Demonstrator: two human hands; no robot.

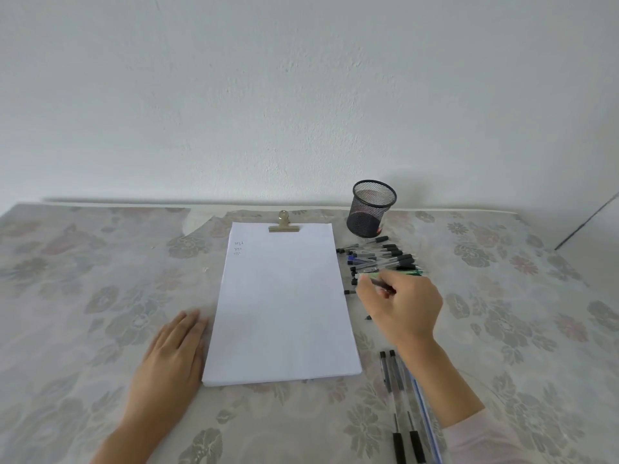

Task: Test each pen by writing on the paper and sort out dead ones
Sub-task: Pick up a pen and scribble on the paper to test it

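- Now, head camera: the right hand (402,306) pinches a pen (380,284) at the pile (382,256) just right of the paper (281,306).
- Left hand (170,356) lies flat, fingers together, beside the paper.
- Risk — a loose pinch may drop it back, muddling the pile.

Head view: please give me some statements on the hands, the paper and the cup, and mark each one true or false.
1. The left hand lies flat on the table, left of the paper. True.
2. The right hand holds nothing. False: it pinches a pen.
3. The mesh cup lies on its side. False: it stands upright.
4. A metal clip grips the paper's top edge. True.
5. The paper is blank. False: small scribbles sit near its top left corner.
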